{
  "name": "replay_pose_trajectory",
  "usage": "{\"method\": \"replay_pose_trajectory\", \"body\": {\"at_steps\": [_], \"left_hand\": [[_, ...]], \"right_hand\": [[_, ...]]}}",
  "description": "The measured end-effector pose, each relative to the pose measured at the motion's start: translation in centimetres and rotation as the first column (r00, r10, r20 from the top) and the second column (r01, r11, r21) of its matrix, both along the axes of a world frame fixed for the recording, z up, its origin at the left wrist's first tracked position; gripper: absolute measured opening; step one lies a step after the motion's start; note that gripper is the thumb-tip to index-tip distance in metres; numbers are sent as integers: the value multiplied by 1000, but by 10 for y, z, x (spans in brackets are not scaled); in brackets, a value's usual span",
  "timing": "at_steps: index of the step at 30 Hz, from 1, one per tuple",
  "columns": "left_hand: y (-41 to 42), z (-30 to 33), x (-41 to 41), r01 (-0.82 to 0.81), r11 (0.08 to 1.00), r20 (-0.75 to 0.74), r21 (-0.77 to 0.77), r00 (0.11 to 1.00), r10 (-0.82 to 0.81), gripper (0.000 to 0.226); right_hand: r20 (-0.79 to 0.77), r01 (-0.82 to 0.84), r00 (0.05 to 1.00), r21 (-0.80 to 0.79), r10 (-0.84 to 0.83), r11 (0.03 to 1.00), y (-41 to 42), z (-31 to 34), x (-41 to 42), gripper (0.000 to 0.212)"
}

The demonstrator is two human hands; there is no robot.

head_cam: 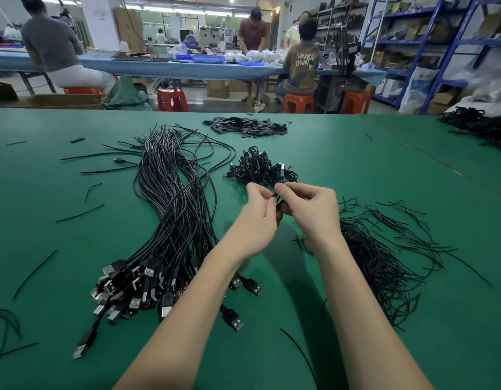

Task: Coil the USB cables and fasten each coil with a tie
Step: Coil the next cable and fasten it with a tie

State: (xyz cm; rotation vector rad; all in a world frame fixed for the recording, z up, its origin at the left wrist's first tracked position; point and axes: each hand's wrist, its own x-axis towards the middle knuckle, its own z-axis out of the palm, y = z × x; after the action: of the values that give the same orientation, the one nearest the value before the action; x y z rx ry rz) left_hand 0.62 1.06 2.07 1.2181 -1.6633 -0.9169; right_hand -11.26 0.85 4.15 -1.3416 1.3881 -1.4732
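Observation:
My left hand and my right hand meet above the green table, both pinching a small black cable coil, mostly hidden between my fingers. A thin black tie end sticks up between the fingertips. A long bundle of uncoiled black USB cables lies to the left, its plugs fanned out toward me. Just beyond my hands sits a heap of finished coils. A loose pile of black wire ties lies to the right.
A pile of small black flat pieces lies farther back. More black cables are heaped at the far right edge. Stray ties dot the left of the table. Beyond it, people work at a blue bench by red stools and shelving.

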Motion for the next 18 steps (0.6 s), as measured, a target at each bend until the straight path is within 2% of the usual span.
{"method": "replay_pose_trajectory", "body": {"at_steps": [4,5,6,8,10,12,14,18], "left_hand": [[-6,-8,2,-58,997,-89,59,994,64,15],[-7,-10,4,-66,994,-124,85,989,76,16],[-8,-12,6,-70,991,-164,110,983,88,17],[-9,-14,7,-65,988,-225,143,970,97,17],[-10,-14,6,-56,988,-233,146,968,89,16],[-10,-14,5,-44,989,-216,140,974,74,17],[-9,-14,4,-33,989,-199,143,978,61,17],[-10,-15,6,-16,991,-165,136,986,38,14]], "right_hand": [[-39,-64,997,37,65,997,0,1,-6,11],[-85,-70,993,63,76,996,0,2,-10,11],[-199,-56,977,82,72,995,-1,2,-16,11],[-518,1,853,120,62,993,-3,0,-30,9],[-722,56,680,225,127,973,-3,-1,-42,8],[-772,100,591,360,236,928,-1,-2,-49,15],[-770,123,566,431,294,894,2,-2,-51,26],[-794,136,575,329,196,935,3,4,-50,35]]}}
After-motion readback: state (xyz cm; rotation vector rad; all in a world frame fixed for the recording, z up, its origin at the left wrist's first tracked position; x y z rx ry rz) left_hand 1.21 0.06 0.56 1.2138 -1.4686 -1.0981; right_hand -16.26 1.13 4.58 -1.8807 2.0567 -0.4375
